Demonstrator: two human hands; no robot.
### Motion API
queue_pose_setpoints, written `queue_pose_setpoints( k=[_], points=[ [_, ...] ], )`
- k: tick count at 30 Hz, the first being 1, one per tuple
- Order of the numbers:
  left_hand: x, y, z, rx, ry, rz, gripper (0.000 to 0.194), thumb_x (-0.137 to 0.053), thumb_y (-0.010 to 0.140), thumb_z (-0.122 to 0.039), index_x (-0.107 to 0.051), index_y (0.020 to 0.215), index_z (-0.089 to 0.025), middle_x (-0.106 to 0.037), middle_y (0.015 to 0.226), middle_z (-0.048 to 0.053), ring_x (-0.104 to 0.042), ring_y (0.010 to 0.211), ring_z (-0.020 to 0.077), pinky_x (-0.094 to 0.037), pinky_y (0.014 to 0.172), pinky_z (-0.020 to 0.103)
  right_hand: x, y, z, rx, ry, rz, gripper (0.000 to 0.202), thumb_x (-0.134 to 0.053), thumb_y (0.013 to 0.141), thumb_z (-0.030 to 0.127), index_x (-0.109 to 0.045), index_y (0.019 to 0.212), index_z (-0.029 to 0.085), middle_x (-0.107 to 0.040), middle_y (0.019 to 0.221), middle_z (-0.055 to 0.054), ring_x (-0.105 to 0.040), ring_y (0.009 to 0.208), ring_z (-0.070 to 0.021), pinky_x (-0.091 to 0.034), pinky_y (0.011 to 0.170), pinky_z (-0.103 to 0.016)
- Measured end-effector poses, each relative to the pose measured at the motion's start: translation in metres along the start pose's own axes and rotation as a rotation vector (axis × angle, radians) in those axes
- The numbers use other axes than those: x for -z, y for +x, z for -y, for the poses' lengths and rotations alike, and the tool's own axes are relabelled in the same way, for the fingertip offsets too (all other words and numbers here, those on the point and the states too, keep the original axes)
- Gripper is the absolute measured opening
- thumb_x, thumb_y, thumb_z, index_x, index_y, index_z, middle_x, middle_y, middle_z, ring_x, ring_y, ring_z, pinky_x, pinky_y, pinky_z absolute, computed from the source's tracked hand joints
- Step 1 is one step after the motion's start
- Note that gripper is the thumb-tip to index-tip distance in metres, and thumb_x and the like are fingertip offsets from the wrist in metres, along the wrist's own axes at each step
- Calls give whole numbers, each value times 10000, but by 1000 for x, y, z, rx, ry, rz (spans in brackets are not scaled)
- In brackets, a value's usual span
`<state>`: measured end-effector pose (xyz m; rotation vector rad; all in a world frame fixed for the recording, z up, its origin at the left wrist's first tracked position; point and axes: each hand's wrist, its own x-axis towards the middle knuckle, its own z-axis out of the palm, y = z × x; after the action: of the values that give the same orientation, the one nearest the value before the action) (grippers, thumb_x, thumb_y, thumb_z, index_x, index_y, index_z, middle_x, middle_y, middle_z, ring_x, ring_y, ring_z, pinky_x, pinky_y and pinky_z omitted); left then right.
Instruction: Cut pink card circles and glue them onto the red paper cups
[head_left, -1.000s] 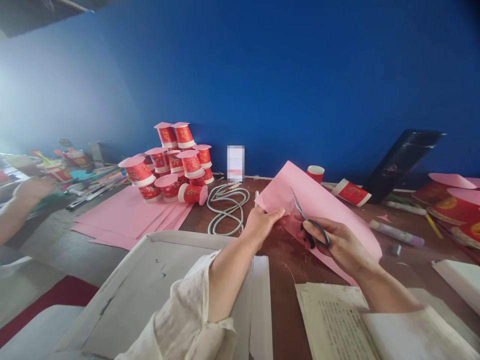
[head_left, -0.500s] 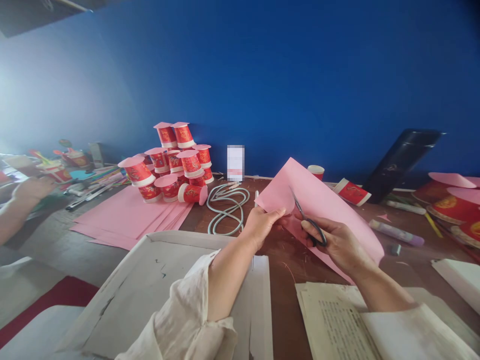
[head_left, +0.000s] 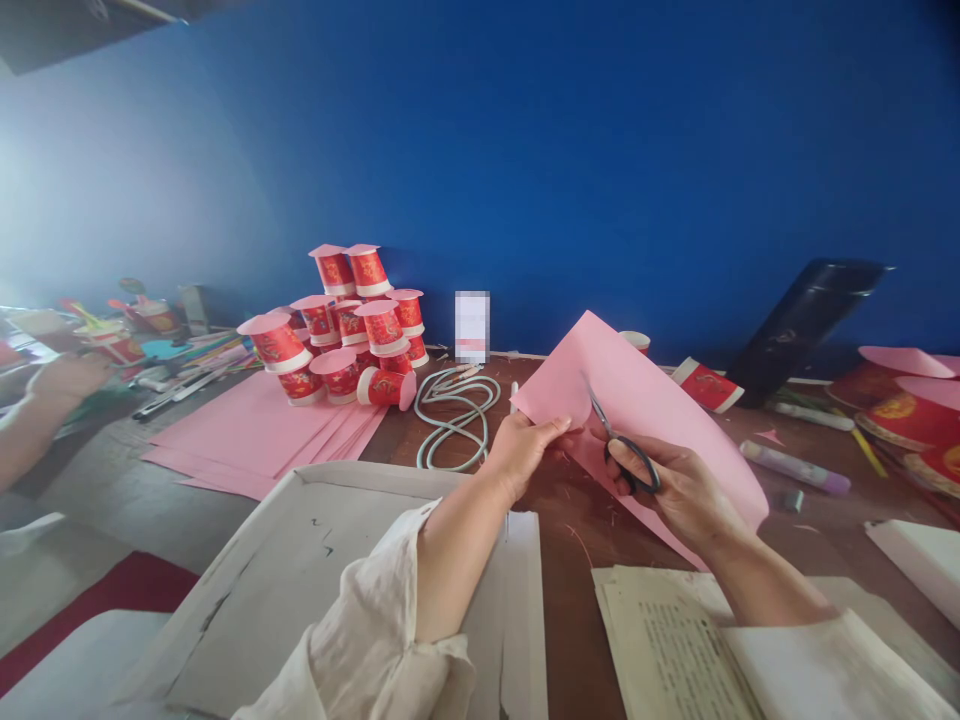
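My left hand [head_left: 525,450] pinches the left edge of a pink sheet of paper [head_left: 637,395], thumb on top and fingers underneath. The sheet is raised off the table and bends down to the right. In my right hand [head_left: 679,490] is a pair of scissors [head_left: 634,462] with black handles, fingers through the loops. Its blades point up and away into the paper along a curved cut, close to my left thumb. The lower part of the sheet passes behind my right hand.
Red paper cups [head_left: 381,328] with pink tops are stacked at left on pink sheets [head_left: 217,430]. A coiled grey cable [head_left: 454,415], a white box lid [head_left: 285,560], a printed booklet [head_left: 667,640], a glue stick [head_left: 795,467] and a black bottle [head_left: 814,325] lie around. Another person's hand [head_left: 71,385] is far left.
My right hand and the scissors have shifted slightly to the right, and the scissor handles look turned a little. The paper's top corner has risen slightly. My left hand keeps its grip.
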<state>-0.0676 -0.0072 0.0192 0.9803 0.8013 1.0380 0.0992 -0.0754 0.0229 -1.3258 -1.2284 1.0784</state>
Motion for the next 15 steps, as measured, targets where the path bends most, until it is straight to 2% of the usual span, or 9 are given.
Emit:
queue_pose_setpoints(
  k=[9,15],
  points=[
    [-1,-2,-4,33,7,-28,227,-726,716,-264,-729,875,-101,-729,898,132,-607,627,125,-443,544,229,3,0,-2,0,37,28,416,-676,774,536,-727,947,161,-542,680,-31,-469,612,-137,-331,506,-263],
    [-2,-3,-5,47,4,-27,245,-737,712,-267,-726,881,-90,-723,916,138,-604,627,118,-443,537,220,1,1,-3,-4,95,48,375,-675,799,488,-717,995,171,-543,668,-19,-465,619,-127,-349,543,-260]
  ],
)
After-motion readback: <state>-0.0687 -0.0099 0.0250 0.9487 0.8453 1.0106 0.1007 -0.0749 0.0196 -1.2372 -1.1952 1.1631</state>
